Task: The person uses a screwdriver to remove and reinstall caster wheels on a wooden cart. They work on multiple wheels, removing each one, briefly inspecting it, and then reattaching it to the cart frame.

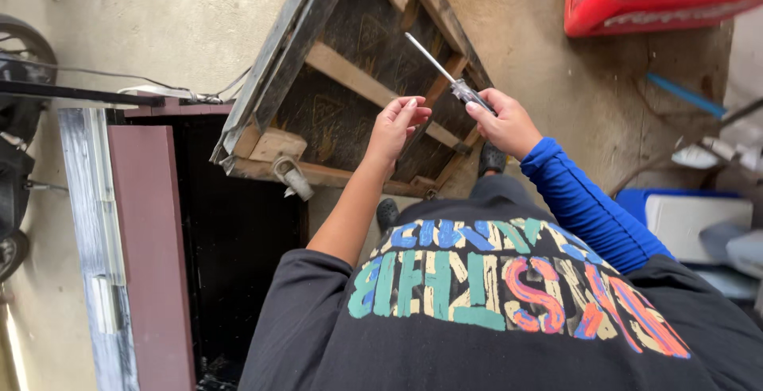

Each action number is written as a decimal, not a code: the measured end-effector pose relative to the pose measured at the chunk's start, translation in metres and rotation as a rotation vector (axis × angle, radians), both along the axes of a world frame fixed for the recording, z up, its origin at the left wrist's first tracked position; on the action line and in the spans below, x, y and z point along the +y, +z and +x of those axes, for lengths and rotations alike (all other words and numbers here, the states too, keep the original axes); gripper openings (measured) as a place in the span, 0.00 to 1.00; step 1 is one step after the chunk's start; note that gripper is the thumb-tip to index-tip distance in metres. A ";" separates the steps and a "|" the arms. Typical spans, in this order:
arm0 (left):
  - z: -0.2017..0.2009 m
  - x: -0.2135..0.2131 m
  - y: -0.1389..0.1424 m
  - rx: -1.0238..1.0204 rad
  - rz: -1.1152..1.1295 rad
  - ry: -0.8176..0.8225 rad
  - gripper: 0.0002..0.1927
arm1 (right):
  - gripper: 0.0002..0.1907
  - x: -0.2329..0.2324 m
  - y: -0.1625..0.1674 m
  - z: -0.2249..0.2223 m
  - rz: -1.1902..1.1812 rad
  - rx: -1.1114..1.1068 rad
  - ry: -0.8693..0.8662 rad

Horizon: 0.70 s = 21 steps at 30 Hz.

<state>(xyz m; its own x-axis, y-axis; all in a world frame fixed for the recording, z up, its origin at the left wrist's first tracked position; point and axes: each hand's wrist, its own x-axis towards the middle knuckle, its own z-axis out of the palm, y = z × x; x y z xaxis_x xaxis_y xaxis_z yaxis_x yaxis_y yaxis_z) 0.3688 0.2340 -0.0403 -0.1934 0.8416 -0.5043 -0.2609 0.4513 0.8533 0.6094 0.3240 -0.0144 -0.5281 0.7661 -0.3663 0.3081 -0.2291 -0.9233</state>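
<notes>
Above wooden frame: right hand clenches screwdriver; left hand loose, empty, fingers half-curled beside it.

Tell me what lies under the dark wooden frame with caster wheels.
Bare concrete floor shows around the dark wooden frame. Its boards cover whatever lies directly beneath; one shoe shows at its near edge.

That screwdriver in your right hand has a shiny bare-metal shaft and a clear, glossy plastic handle. The pallet-like frame under it is rough, weathered wood with dark stained panels and a dull metal caster. Floor looks like matt, gritty concrete, and your sleeve is smooth blue cloth.
</notes>
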 end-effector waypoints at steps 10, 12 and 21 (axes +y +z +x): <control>0.004 0.190 0.046 0.869 0.133 0.213 0.26 | 0.11 0.187 0.021 0.060 -0.037 0.228 0.002; -0.005 0.214 0.057 1.078 0.111 0.186 0.32 | 0.11 0.196 0.021 0.065 -0.061 0.206 -0.022; 0.026 0.246 0.045 1.002 -0.080 0.216 0.40 | 0.11 0.210 0.033 0.070 -0.103 0.043 0.026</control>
